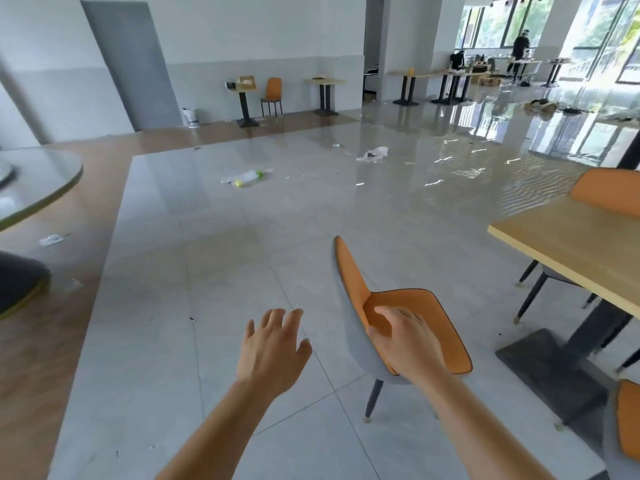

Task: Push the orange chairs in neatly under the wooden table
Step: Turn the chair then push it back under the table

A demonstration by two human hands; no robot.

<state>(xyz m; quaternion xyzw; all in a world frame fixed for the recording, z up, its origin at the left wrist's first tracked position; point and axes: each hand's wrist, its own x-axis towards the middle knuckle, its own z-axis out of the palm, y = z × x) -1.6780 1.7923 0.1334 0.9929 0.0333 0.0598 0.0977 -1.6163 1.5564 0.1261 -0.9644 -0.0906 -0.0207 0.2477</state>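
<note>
A: We open on the grey tiled floor (214,271) filling the frame, litter scattered across its upper middle.

B: And at right we see the wooden worktop (585,251), its black pedestal base below it, with one orange chair (609,192) behind its far edge.

A: Centre-right, we have the nearest orange chair (433,317) standing apart from the worktop, its seat facing the worktop and its backrest pointing to upper left.

B: We spot a sliver of another orange seat (628,420) at the lower right edge.

A: Our right hand (405,341) lies on the near chair at the crease of seat and backrest, fingers curled over the orange padding.

B: Our left hand (273,344) hovers just left of it, fingers spread, touching nothing.
</note>
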